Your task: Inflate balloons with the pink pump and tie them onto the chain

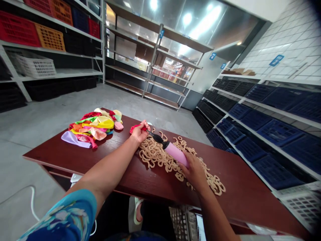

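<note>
single view from the wearer's head, facing forward and down, table (pixel 110 167) close below, shelves (pixel 147 67) farther off

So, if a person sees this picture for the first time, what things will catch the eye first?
Probably the pile of bright, many-coloured limp pieces toward the left end of the dark red table. Next, the heap of pale brown curled pieces nearer the middle, and above it the pink and black tool in the right hand, its black end pointing toward the left hand.
</note>
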The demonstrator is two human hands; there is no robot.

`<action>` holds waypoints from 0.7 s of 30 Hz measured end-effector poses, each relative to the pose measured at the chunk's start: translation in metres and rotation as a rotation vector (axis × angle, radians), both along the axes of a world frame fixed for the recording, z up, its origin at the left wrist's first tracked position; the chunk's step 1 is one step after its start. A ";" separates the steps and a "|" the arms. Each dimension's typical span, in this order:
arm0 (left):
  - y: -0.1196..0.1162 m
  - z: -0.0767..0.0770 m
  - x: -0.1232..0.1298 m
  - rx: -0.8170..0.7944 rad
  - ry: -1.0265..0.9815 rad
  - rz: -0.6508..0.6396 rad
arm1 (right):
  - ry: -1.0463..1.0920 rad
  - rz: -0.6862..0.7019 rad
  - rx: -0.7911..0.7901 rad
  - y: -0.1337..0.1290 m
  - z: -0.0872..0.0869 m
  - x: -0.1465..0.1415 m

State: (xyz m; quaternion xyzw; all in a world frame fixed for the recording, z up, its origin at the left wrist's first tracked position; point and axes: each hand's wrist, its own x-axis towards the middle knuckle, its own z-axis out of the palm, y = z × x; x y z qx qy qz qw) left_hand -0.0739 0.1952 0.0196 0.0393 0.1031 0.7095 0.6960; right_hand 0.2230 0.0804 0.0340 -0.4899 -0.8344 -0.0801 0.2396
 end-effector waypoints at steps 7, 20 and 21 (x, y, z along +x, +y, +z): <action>-0.003 0.004 0.002 -0.002 0.006 -0.009 | -0.067 -0.019 0.068 0.008 -0.008 -0.003; -0.006 0.000 0.020 0.067 0.199 0.003 | -0.105 -0.054 0.048 0.011 0.003 -0.022; -0.006 0.000 0.021 0.058 0.189 0.015 | -0.111 -0.054 0.047 0.012 0.005 -0.025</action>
